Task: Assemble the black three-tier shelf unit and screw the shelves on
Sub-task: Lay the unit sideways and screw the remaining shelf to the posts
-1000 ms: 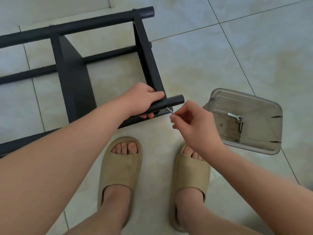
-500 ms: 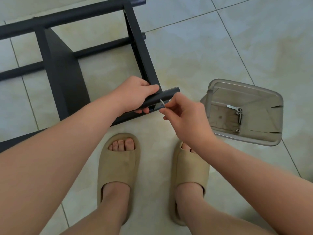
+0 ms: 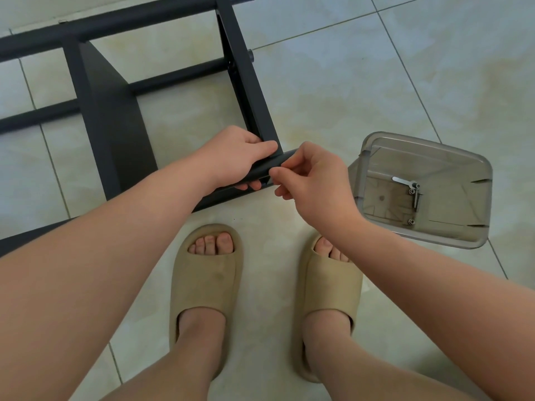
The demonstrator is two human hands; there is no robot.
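The black shelf unit [image 3: 115, 134] lies on its side on the tiled floor, its poles and shelf panels running up and left. My left hand [image 3: 234, 157] grips the near pole [image 3: 262, 169] close to its end, beside the outer shelf panel [image 3: 246, 82]. My right hand [image 3: 315, 180] has thumb and forefinger pinched together against the side of that pole, just right of my left hand. The small screw seen earlier in that pinch is hidden by the fingertips.
A clear plastic container [image 3: 474, 238] stands on the floor to the right, holding loose screws [image 3: 414, 195] and a small metal wrench. My feet in beige slippers [image 3: 205, 285] are just below the pole. Bare tiles stretch to the upper right.
My right hand has moved left with the screw, from just off the pole's end to touching the pole's side. The left hand has kept its grip.
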